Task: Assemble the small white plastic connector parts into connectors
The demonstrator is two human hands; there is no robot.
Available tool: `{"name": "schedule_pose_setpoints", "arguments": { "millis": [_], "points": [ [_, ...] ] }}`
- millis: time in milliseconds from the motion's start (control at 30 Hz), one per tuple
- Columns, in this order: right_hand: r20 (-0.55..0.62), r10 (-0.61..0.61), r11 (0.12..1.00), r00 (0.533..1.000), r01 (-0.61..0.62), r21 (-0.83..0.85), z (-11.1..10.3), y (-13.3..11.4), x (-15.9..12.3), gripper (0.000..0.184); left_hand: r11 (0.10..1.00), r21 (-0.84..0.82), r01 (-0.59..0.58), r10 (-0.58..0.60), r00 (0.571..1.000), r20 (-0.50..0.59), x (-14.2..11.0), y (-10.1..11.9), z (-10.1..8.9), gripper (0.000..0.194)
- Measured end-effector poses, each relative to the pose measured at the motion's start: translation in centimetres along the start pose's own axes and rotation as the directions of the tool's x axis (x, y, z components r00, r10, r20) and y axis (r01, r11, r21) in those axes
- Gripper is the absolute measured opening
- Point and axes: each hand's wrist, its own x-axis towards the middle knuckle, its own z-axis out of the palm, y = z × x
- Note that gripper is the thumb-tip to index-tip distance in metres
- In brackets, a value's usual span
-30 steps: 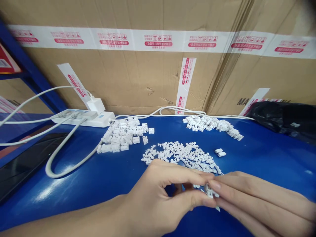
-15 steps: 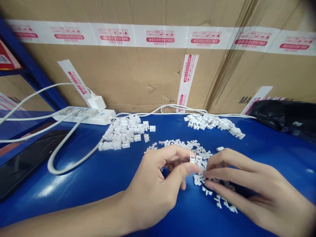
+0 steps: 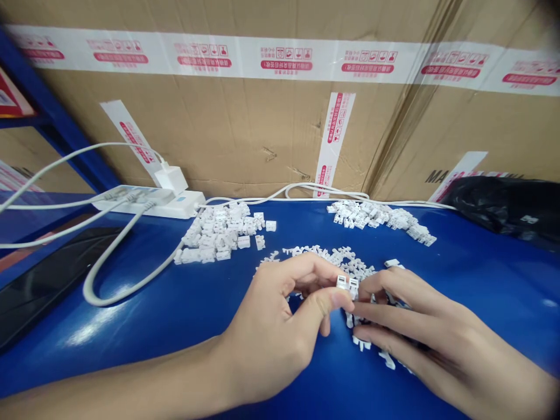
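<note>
My left hand (image 3: 284, 326) pinches a small white two-slot wire connector (image 3: 347, 284) between thumb and index finger, its slots facing me. My right hand (image 3: 437, 332) is against the connector's right side, with its index finger bent at the edge and the other fingers slightly apart below. Its thumb is hidden, and so is whatever its fingertips may hold. Under and behind both hands lies a scattered pile of small white plastic lever pieces (image 3: 341, 256), partly covered by the fingers.
White connectors lie heaped at left (image 3: 219, 230) and at back right (image 3: 380, 216). A power strip (image 3: 184, 205) with looping white cables stands back left beside a dark phone-like slab (image 3: 52, 274). A black plastic bag (image 3: 503, 207) sits far right. Taped cardboard boxes (image 3: 240, 128) wall the back.
My right hand has moved left and up from over the lever pieces to the connector. My left hand keeps its pinch almost unmoved. The view has shifted slightly.
</note>
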Motion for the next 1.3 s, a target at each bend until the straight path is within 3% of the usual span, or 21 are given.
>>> {"name": "schedule_pose_setpoints", "arguments": {
  "millis": [267, 500, 767, 967, 1300],
  "points": [
    [-0.088, 0.025, 0.999, 0.996, -0.027, -0.026, 0.4, -0.6, 0.4, 0.023, 0.994, 0.015, -0.11, 0.111, 0.99, -0.082, 0.0, -0.1, 0.3, 0.007],
    [-0.206, 0.121, 0.992, 0.971, -0.112, 0.053, 0.0, -1.0, 0.7, 0.01, 0.999, -0.038, -0.028, 0.025, 0.996, -0.083, 0.4, -0.2, 0.4, 0.01],
    [-0.236, 0.122, 0.987, 0.964, -0.094, 0.127, 0.4, -1.3, 0.2, 0.012, 0.992, -0.123, 0.007, -0.011, 1.0, -0.028, 0.4, -0.2, 0.5, 0.017],
    [-0.294, 0.203, 0.978, 0.934, -0.178, 0.11, 0.3, -1.6, -0.8, 0.01, 0.988, -0.149, 0.036, -0.038, 0.999, -0.011, 0.4, -0.3, 0.5, 0.014],
    [-0.365, 0.256, 0.966, 0.895, -0.226, 0.124, 0.0, -1.7, -1.5, 0.014, 0.997, -0.051, -0.056, 0.057, 0.998, 0.007, 0.2, -0.4, 0.7, 0.018]
  ]
}}
